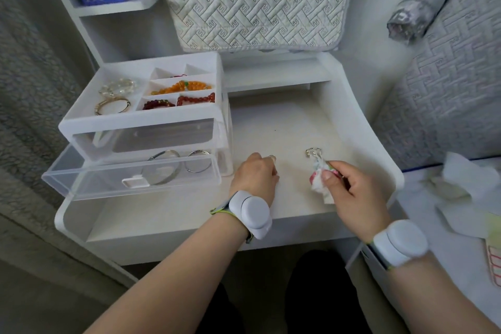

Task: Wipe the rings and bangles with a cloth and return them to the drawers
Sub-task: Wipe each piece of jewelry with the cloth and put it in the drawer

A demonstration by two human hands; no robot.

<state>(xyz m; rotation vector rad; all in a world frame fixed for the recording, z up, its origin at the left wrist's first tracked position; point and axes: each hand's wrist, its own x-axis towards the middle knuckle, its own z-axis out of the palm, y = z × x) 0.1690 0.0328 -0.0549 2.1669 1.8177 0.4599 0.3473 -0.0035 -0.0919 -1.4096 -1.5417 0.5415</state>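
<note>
Beyond the cloth [319,180] in the right grip [355,192] lies a ring [313,151].

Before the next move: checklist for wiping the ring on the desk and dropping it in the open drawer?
1. Cloth gripped by right hand: ok.
2. Ring lies on desk, just beyond cloth, uncovered: ok.
3. Bottom drawer pulled open: ok.
4. Free space in drawer left of two bangles: ok.
5. Left hand free to pick up: cannot tell; fingers curled, palm hidden.
</note>
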